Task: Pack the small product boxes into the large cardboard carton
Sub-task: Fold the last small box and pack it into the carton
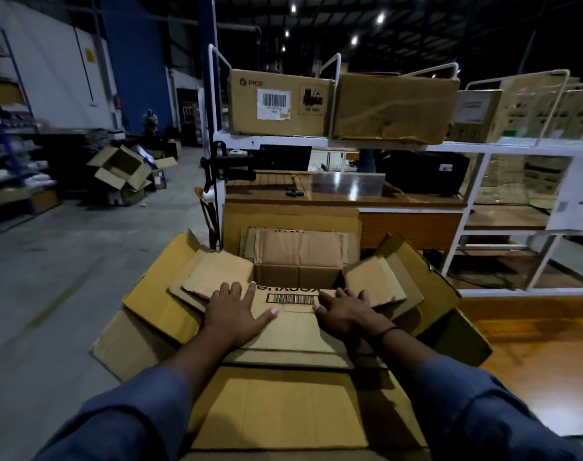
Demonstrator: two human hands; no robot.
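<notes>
A large brown cardboard carton [277, 410] stands open in front of me, its outer flaps spread left and right. Inside it sits a smaller open cardboard box [296, 274] with its own flaps folded outward. The near flap [290, 324] of that inner box carries a barcode and printed letters. My left hand [237, 311] lies flat on the left part of this flap, fingers spread. My right hand [345, 312] rests flat on its right part, a dark band at the wrist. Neither hand grips anything. The bottom of the inner box is hidden in shadow.
A white metal shelf rack [316, 141] stands behind the carton, with a PICO-labelled box [280, 104] and another brown box [393, 108] on top. A wooden desk [350, 194] sits beneath. Empty open cartons [124, 171] lie on the concrete floor at the left. Orange flooring runs along the right.
</notes>
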